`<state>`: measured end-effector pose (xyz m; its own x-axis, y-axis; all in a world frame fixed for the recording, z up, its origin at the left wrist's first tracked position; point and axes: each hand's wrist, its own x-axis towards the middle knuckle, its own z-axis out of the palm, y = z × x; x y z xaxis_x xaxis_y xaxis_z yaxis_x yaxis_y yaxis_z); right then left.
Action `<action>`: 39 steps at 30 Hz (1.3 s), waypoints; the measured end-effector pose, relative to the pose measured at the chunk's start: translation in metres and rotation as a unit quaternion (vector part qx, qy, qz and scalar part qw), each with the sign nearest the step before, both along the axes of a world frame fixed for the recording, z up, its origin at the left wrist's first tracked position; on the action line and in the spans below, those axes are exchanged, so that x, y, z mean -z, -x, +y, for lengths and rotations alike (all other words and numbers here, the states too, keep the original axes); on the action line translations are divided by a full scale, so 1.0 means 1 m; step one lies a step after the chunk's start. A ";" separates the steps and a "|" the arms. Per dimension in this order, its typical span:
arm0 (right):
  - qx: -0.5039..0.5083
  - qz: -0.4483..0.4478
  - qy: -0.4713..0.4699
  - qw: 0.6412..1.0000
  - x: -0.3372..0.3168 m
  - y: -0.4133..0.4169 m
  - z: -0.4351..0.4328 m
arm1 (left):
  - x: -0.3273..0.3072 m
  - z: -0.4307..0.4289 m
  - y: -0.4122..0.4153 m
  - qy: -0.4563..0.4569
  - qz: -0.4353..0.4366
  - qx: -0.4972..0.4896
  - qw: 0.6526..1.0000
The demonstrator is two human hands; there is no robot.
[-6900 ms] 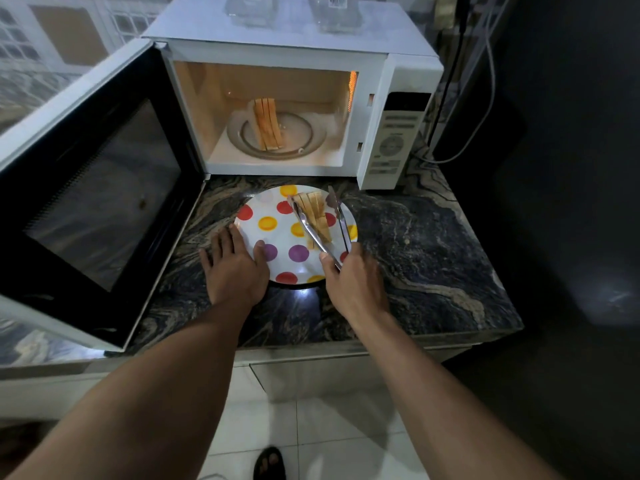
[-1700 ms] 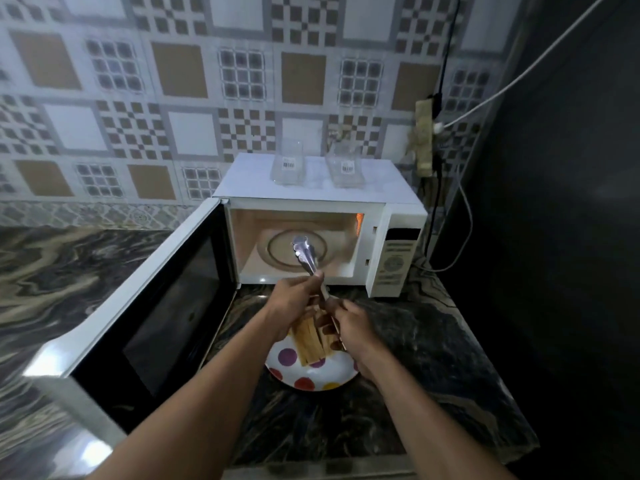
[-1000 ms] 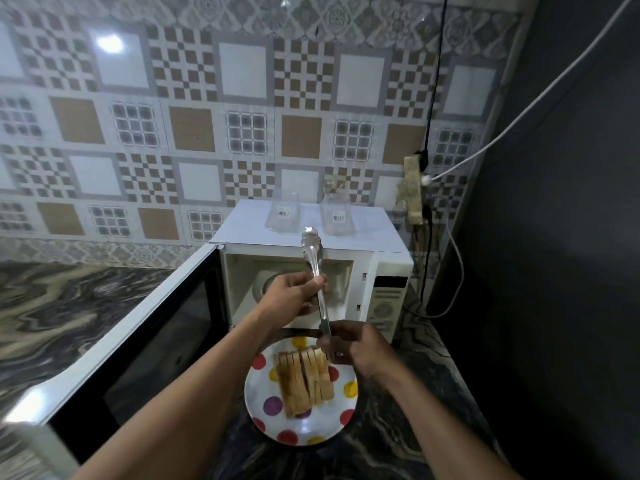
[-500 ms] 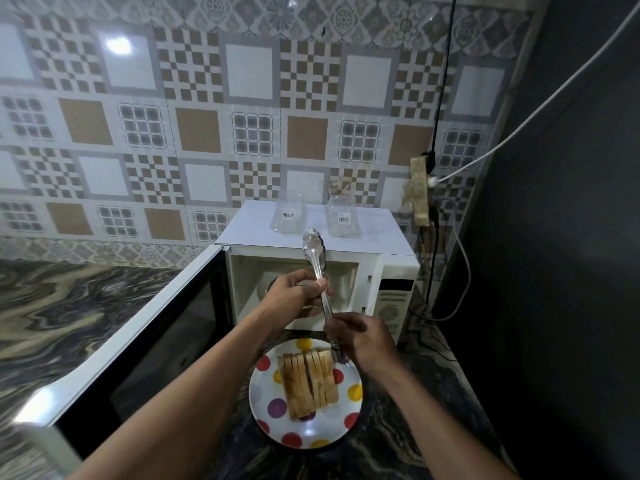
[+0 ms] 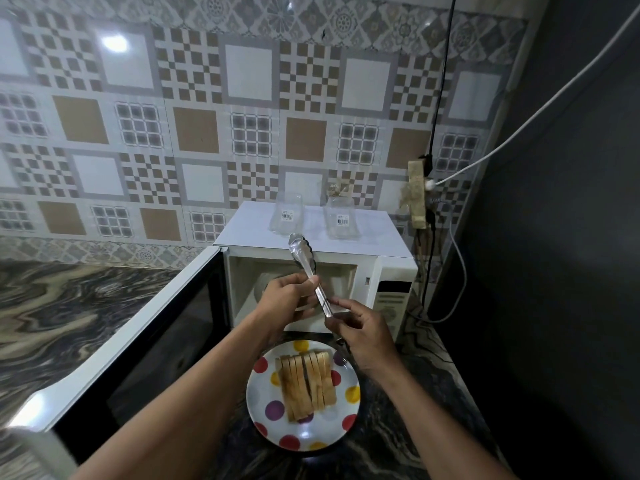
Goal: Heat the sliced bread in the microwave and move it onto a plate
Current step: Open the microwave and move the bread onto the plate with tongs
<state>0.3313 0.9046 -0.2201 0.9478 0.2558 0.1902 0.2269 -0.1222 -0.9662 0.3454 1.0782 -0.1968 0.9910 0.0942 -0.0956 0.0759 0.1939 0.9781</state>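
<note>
Several slices of bread lie in a row on a white plate with coloured dots, which sits on the dark marble counter before the microwave. The microwave door hangs open to the left, and the cavity looks bare apart from its glass turntable. Above the plate I hold metal tongs, tips up and closed. My left hand grips the tongs at mid-length. My right hand pinches their lower end.
Two clear glass containers stand on top of the microwave. A power strip with cables hangs on the tiled wall to the right. A dark wall closes off the right side. The marble counter stretches away on the left.
The bread slices that stood in the microwave now lie on the plate. The tongs came up from the plate into both hands; over the last second they barely moved.
</note>
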 end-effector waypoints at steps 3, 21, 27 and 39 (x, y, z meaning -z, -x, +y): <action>-0.015 0.009 0.027 0.999 0.002 -0.002 0.004 | 0.003 0.001 0.002 -0.012 0.011 0.000 1.000; -0.001 0.047 0.092 0.995 0.019 -0.006 0.009 | 0.022 0.015 0.008 0.094 0.009 -0.015 0.995; -0.015 0.071 0.103 0.992 0.024 -0.003 0.014 | 0.024 0.016 0.009 0.095 -0.001 -0.057 0.994; 0.041 0.093 0.147 0.984 0.067 -0.009 0.012 | 0.051 0.036 0.011 0.021 0.043 -0.084 0.995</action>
